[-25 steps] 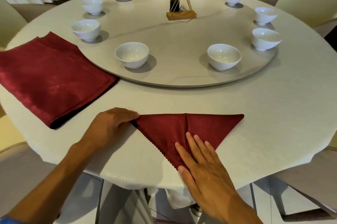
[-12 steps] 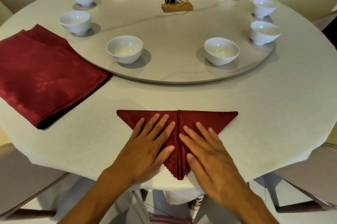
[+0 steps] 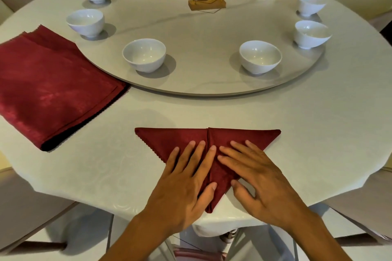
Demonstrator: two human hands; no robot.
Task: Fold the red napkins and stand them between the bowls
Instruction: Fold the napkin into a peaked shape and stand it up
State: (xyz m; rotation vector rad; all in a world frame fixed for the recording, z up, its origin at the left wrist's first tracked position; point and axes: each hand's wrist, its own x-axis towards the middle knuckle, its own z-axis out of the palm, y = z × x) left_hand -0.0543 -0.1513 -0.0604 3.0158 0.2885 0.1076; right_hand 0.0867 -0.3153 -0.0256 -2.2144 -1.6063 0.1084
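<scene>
A red napkin (image 3: 169, 138) lies folded into a downward-pointing triangle at the table's near edge, with a centre seam and its tip hanging just past the edge. My left hand (image 3: 186, 182) presses flat on its left half, fingers straight. My right hand (image 3: 254, 178) lies flat on its right half, fingers spread. A stack of flat red napkins (image 3: 48, 86) rests at the left. White bowls ring the turntable; the two nearest are a left bowl (image 3: 144, 55) and a right bowl (image 3: 260, 56).
The grey round turntable (image 3: 201, 82) fills the table's middle, with a bottle in a wooden and wire stand (image 3: 206, 3) near its centre. Cream chairs stand around the white-clothed table (image 3: 318, 133). More bowls (image 3: 86, 22) (image 3: 310, 33) sit along the turntable's rim.
My left hand brought the napkin's left corner down to the centre, completing the triangle, then laid flat on it. Both hands have since slid slightly down the seam.
</scene>
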